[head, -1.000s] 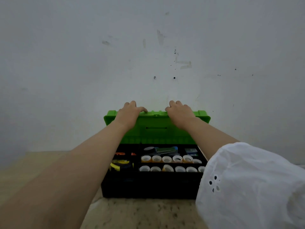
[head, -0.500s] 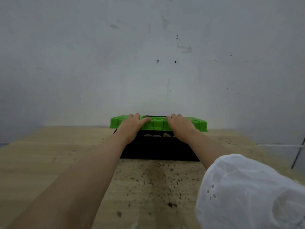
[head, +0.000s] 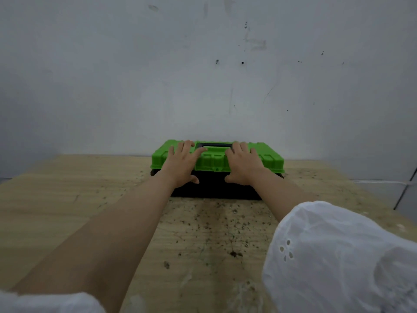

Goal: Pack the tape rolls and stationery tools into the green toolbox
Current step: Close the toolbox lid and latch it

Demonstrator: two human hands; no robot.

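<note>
The toolbox has a bright green lid (head: 270,160) and a black base (head: 212,188), and it stands at the far edge of the wooden table, against the wall. The lid lies down flat over the base. My left hand (head: 181,162) presses on the left half of the lid, fingers straight, thumb down at the front edge. On the right half my right hand (head: 243,163) presses the same way. A dark handle recess (head: 213,145) shows between the two hands. The tape rolls and tools inside are hidden by the lid.
The pale wooden table (head: 67,199) is speckled with dark specks in front of the box. A grey-white marked wall (head: 203,75) rises right behind the box. A thin white cord (head: 381,182) and a dark rod (head: 406,190) lie at the right edge.
The lid stood upright with the tape rolls in view, then swung down under both hands. It now lies flat on the base, and my hands have spread flat on top.
</note>
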